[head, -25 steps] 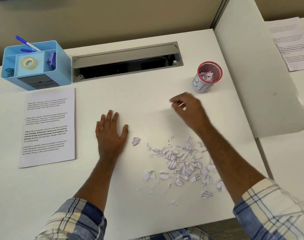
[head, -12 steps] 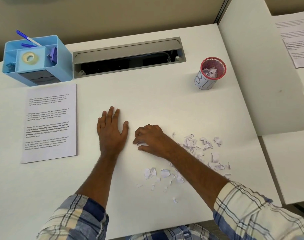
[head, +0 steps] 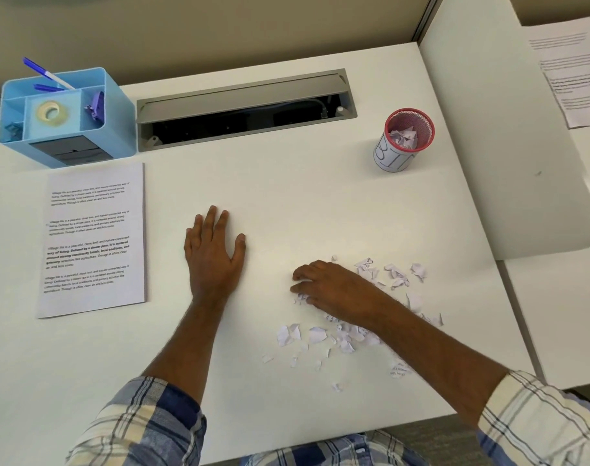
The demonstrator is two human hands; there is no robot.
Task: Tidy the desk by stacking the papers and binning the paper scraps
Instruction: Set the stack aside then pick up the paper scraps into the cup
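Several torn paper scraps [head: 317, 335] lie scattered at the front right of the white desk [head: 287, 203]. My right hand [head: 330, 287] sits on the pile's left edge with its fingers curled down over a few scraps; one white scrap shows under the fingertips. My left hand [head: 214, 260] rests flat on the bare desk to the left, fingers straight. A red mesh bin [head: 393, 159] labelled BIN stands at the back right with crumpled scraps inside. A printed sheet stack [head: 95, 240] lies at the left.
A blue desk organiser [head: 65, 116] with pens and tape stands at the back left. An open grey cable tray [head: 246, 109] runs along the back. A white divider panel [head: 505, 146] borders the right side, with more printed papers [head: 576, 79] on the desk beyond it.
My right hand came down from near the bin to the leftmost scrap, then slid right to the pile's edge with that scrap under its fingers. The left hand stayed put.
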